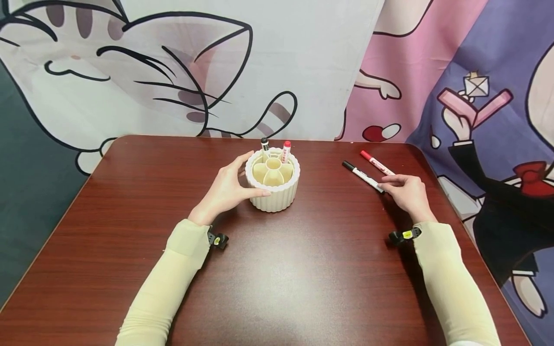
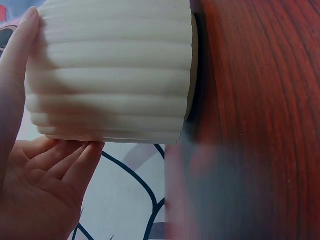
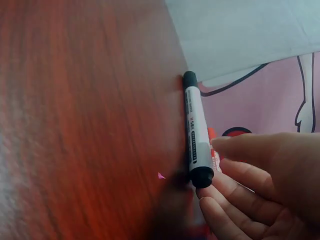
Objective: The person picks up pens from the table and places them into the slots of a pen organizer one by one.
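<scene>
My left hand (image 1: 222,192) grips a cream, fluted pen holder (image 1: 277,198), thumb on its near side and fingers behind. In the left wrist view its ribbed wall (image 2: 115,70) fills the space between thumb and fingers. Inside the holder stand a black-capped marker (image 1: 265,145) and a red-capped marker (image 1: 285,151). On the right, my right hand (image 1: 407,192) pinches the rear end of a white marker with a black cap (image 1: 362,176), thumb along its side. A red-capped marker (image 1: 376,162) lies just beyond it, mostly hidden in the right wrist view.
The dark red-brown wooden table (image 1: 277,274) runs back to a cartoon-printed cloth (image 1: 324,62) hanging behind its far edge. More printed cloth (image 1: 497,158) lines the right side. A tiny pink scrap (image 3: 161,176) shows on the table in the right wrist view.
</scene>
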A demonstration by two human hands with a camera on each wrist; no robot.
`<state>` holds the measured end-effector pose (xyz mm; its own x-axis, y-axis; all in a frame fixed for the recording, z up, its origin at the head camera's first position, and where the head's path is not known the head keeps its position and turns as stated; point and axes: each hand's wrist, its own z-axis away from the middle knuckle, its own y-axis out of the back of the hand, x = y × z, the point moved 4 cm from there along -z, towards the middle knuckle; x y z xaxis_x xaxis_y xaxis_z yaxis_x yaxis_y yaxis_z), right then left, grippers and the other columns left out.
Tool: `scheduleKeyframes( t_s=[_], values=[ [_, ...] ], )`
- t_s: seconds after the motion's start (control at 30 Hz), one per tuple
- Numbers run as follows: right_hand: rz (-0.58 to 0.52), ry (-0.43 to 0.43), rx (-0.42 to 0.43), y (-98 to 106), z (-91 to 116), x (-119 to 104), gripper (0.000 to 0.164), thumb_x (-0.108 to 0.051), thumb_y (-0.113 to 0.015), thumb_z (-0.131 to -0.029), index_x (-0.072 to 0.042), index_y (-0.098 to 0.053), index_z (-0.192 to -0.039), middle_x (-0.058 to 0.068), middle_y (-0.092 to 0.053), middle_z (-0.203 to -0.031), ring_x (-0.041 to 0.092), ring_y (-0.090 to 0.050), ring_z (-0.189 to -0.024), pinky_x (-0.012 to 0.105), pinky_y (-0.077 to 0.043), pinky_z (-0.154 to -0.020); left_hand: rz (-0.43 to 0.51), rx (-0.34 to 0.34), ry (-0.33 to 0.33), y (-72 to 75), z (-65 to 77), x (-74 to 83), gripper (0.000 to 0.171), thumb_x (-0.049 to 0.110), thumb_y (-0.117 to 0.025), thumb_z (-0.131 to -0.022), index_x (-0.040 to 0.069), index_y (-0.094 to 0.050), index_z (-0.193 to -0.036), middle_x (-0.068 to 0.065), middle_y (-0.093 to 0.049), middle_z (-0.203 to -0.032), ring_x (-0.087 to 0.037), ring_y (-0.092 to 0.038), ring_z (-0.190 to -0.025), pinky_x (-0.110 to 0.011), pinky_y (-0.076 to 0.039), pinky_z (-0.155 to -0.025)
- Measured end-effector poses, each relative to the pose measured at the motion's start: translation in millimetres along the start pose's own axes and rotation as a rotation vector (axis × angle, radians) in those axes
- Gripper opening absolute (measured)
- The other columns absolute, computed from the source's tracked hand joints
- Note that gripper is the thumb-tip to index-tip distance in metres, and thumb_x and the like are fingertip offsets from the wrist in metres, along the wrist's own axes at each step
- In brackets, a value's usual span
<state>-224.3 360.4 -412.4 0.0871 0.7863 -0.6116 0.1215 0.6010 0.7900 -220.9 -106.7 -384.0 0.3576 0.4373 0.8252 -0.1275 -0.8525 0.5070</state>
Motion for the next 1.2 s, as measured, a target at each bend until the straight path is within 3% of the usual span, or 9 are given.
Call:
scheduleKeyframes(
  t_s=[0.33,0.53,0.73,0.97,1.2],
  values=[
    [0.014,0.036,-0.032,-7,1,-4,0.028,-0.024,-0.081,-0.088,-0.005,-0.079,-0.108,0.008,-0.072,-0.073,0.017,-0.061,-0.064,0.026,-0.044,-0.053,-0.003,0.000,-0.005,-0.3,-0.3,0.0,0.107,0.034,-0.098,-0.067,0.006,-0.042,-0.154,-0.007,-0.054,-0.145,-0.019,-0.061,-0.123,-0.032,-0.049,-0.105],
    [0.052,0.037,-0.064,-10,0,-8,0.028,-0.026,-0.082,-0.087,-0.006,-0.080,-0.106,0.005,-0.069,-0.070,0.024,-0.054,-0.073,0.034,-0.041,-0.059,0.001,0.005,-0.003,-0.1,0.4,0.3,0.107,0.034,-0.098,-0.067,0.005,-0.042,-0.153,-0.007,-0.055,-0.145,-0.019,-0.062,-0.121,-0.032,-0.049,-0.104],
    [0.057,0.041,-0.099,-13,0,-10,0.027,-0.025,-0.083,-0.087,-0.004,-0.080,-0.105,0.004,-0.069,-0.069,0.026,-0.057,-0.072,0.036,-0.042,-0.060,0.010,0.004,-0.001,-1.0,-0.4,-0.5,0.106,0.033,-0.099,-0.066,0.007,-0.043,-0.153,-0.007,-0.056,-0.144,-0.020,-0.062,-0.122,-0.032,-0.049,-0.104],
    [0.066,0.085,-0.059,-13,3,-11,0.025,-0.022,-0.080,-0.090,-0.002,-0.079,-0.105,0.007,-0.070,-0.073,0.028,-0.054,-0.077,0.037,-0.041,-0.063,0.024,0.003,0.002,-2.3,0.5,-1.9,0.107,0.033,-0.098,-0.067,0.006,-0.042,-0.154,-0.006,-0.054,-0.146,-0.018,-0.060,-0.123,-0.030,-0.048,-0.104],
    [0.027,0.084,-0.024,-6,5,-16,0.029,-0.027,-0.079,-0.092,-0.004,-0.078,-0.108,0.010,-0.071,-0.075,0.023,-0.059,-0.070,0.031,-0.043,-0.058,0.043,0.006,-0.006,-1.9,0.3,-2.4,0.107,0.032,-0.098,-0.067,0.005,-0.042,-0.153,-0.007,-0.054,-0.146,-0.018,-0.060,-0.124,-0.031,-0.048,-0.105]
  ],
)
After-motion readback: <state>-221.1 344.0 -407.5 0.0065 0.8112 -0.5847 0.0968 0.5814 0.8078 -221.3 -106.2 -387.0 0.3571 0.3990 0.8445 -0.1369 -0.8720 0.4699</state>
